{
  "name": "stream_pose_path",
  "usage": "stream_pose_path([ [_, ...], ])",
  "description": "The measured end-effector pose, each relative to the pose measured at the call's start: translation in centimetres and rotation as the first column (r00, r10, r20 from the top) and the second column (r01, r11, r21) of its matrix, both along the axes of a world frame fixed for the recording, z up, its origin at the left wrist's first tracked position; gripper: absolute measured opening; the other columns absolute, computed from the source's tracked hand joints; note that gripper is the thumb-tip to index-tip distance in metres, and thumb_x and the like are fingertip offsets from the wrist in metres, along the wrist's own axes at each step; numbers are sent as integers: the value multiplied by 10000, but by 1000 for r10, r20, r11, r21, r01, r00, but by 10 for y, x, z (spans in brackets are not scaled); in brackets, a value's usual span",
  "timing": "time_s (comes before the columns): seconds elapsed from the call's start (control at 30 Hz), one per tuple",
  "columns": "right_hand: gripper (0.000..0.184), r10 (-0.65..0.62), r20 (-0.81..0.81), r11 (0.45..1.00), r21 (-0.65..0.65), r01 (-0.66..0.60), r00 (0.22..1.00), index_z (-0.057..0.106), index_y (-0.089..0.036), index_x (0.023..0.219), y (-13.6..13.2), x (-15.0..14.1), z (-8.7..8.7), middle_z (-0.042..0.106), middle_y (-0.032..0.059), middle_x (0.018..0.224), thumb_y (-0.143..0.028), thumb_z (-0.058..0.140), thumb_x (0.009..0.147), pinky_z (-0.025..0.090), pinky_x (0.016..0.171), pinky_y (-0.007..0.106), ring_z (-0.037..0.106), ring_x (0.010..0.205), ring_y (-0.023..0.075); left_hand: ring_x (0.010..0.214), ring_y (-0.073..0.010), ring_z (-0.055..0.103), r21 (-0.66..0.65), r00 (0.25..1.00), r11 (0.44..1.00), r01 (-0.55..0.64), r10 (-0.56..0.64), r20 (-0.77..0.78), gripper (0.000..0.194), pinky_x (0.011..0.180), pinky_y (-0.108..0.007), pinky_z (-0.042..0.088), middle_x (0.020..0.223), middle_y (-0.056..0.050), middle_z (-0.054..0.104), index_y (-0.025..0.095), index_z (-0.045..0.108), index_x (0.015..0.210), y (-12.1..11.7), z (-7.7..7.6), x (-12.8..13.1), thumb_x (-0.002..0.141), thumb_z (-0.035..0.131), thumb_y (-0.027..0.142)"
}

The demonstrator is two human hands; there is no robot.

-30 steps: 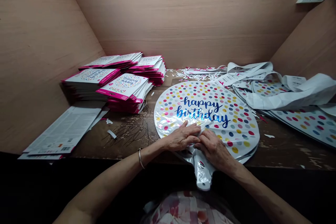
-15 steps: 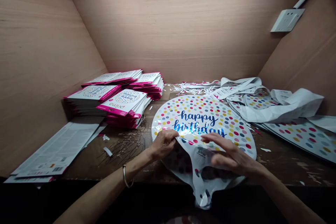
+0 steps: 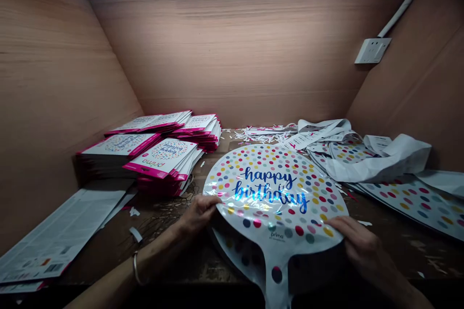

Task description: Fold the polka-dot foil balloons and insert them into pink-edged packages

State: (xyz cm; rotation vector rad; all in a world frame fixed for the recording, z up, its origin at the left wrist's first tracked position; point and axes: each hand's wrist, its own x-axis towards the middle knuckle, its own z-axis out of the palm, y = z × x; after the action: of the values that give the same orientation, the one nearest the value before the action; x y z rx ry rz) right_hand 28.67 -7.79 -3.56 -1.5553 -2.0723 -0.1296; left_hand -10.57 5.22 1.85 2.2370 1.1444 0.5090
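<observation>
A flat foil balloon (image 3: pixel 270 188) with coloured dots and blue "happy birthday" lettering lies in front of me, its neck hanging over the table's front edge. My left hand (image 3: pixel 201 210) is closed on its left rim, thumb and fingers pinching the foil. On the opposite side, my right hand (image 3: pixel 358 239) pinches the right rim. The lower part of the foil is lifted between both hands, and another dotted balloon (image 3: pixel 235 246) shows underneath it. A bracelet circles my left wrist.
Stacks of pink-edged packets (image 3: pixel 163 157) stand at the left, with flat printed sleeves (image 3: pixel 65 231) nearer me. More dotted balloons (image 3: pixel 413 198) lie at the right under white paper strips (image 3: pixel 380 161). Paper scraps (image 3: pixel 259 133) litter the back; a socket (image 3: pixel 373 50) is on the wall.
My left hand has shifted left along the balloon's rim. My right hand has moved from above the middle to grip the right rim, and the lower foil is now spread out. The view has tilted up.
</observation>
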Motion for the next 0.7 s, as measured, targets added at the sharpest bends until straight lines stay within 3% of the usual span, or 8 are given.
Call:
stream_pose_path([
  [0.1, 359, -180, -59, 956, -246, 160, 982, 642, -178, 972, 48, 14, 20, 669, 71, 1008, -143, 332, 793, 491, 815, 298, 619, 952, 201, 585, -144, 554, -49, 975, 975, -215, 212, -71, 270, 536, -203, 398, 572, -1, 583, 129, 650, 637, 41, 15, 25, 786, 461, 251],
  [0.2, 305, -306, 7, 876, -390, 284, 952, 649, -180, 845, 104, 17, 31, 690, 79, 863, -229, 349, 833, 493, 707, 316, 644, 836, 226, 555, -164, 539, -36, 935, 940, -339, 333, -125, 243, 511, -215, 359, 475, -3, 493, 131, 598, 531, 90, 16, 51, 721, 574, 281],
  [0.3, 340, -374, 75, 848, -376, 373, 925, 637, -172, 750, 141, 12, 27, 671, 118, 735, -357, 374, 859, 471, 619, 378, 639, 735, 288, 647, -223, 583, -1, 886, 899, -437, 430, -172, 187, 575, -249, 396, 476, -22, 500, 143, 573, 516, 121, 9, 70, 585, 719, 236],
  [0.43, 379, -409, 105, 860, -288, 421, 906, 599, -125, 1058, 139, 13, 18, 642, 173, 979, -369, 369, 881, 437, 788, 460, 583, 952, 326, 930, -294, 582, 113, 861, 875, -470, 483, -160, 220, 782, -345, 433, 797, -122, 633, 141, 630, 793, 113, 7, 71, 668, 692, 311],
  [0.5, 446, -324, 101, 919, -204, 338, 941, 495, -119, 1227, 119, 20, 17, 559, 172, 1181, -380, 400, 878, 402, 889, 452, 500, 1100, 312, 1088, -295, 512, 204, 912, 914, -349, 382, -150, 357, 920, -389, 383, 1079, -149, 595, 148, 597, 997, 91, 7, 60, 721, 655, 367],
  [0.57, 468, -128, 167, 982, -118, 149, 978, 427, -160, 1300, 94, 26, 13, 494, 126, 1287, -335, 442, 866, 393, 935, 407, 450, 1167, 273, 1195, -292, 429, 336, 964, 940, -49, 133, -231, 419, 1029, -439, 284, 1253, -134, 510, 163, 548, 1112, 66, 2, 46, 748, 632, 353],
  [0.63, 427, 30, 306, 999, -20, -25, 952, 455, -182, 1277, 71, 28, 6, 532, 99, 1253, -189, 420, 851, 410, 915, 386, 490, 1124, 244, 1221, -304, 399, 439, 914, 867, 237, -46, -404, 364, 1056, -507, 217, 1292, -139, 484, 147, 530, 1144, 46, -9, 32, 796, 556, 251],
  [0.7, 424, 23, 434, 995, 80, -64, 900, 527, -161, 1194, 60, 24, -3, 612, 106, 1121, -65, 380, 809, 433, 854, 396, 561, 1005, 238, 1150, -305, 465, 478, 842, 819, 319, -13, -540, 299, 1010, -535, 266, 1217, -171, 534, 111, 550, 1095, 38, -21, 24, 817, 442, 124],
])
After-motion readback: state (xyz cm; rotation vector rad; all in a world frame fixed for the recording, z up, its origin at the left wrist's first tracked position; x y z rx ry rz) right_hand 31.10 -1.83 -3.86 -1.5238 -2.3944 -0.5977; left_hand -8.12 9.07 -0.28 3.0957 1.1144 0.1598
